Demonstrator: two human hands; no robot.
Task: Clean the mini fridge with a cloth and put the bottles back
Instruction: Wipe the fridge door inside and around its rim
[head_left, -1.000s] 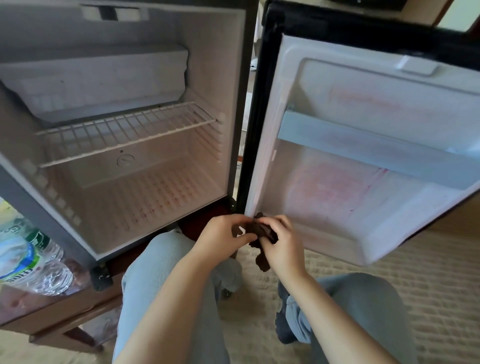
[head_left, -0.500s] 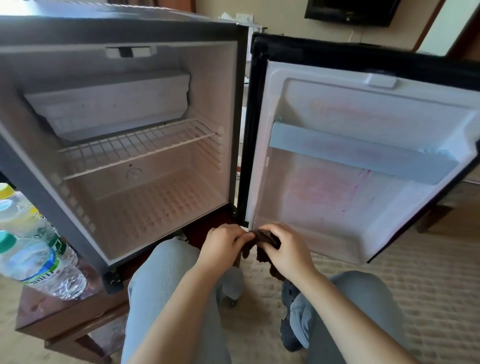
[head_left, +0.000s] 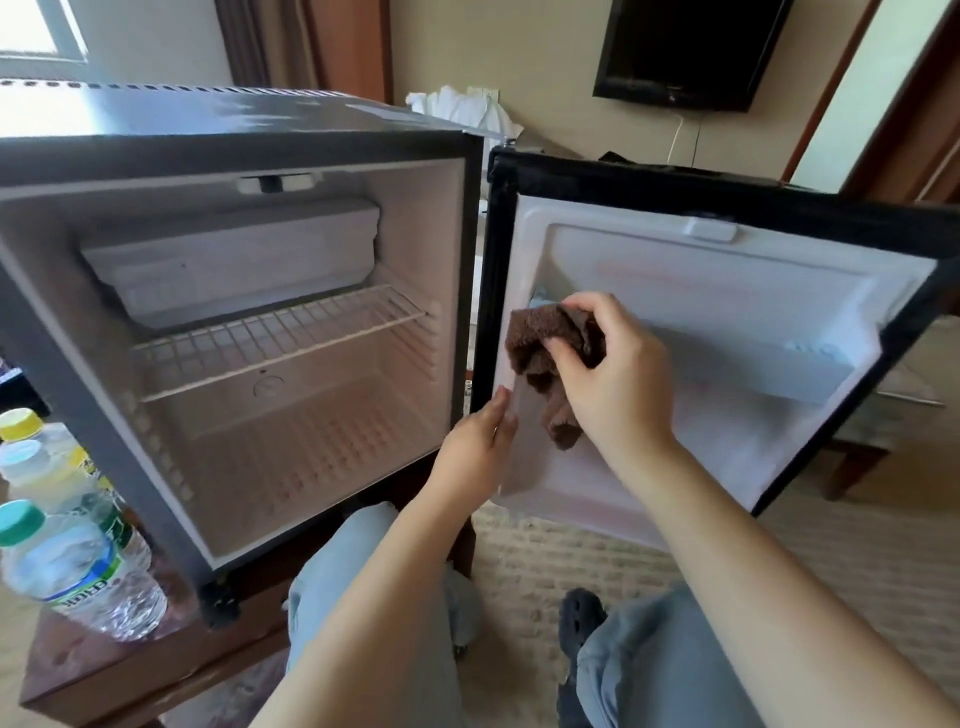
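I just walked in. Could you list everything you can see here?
fridge: one, grey outside and white inside, on the table
door: one, black edge and white lining, swung open to the right
wire shelf: one, white, inside the fridge
cloth: one, brown, against the door's lining
bottles: three, clear with yellow, pale and green caps, on the table left of the fridge
table: one, dark brown, under the fridge
television: one, black, on the far wall
carpet: one, beige, on the floor
shoe: one, dark, between the legs
left hand: one, fingers straight, touching the door's inner edge
right hand: one, gripping the cloth
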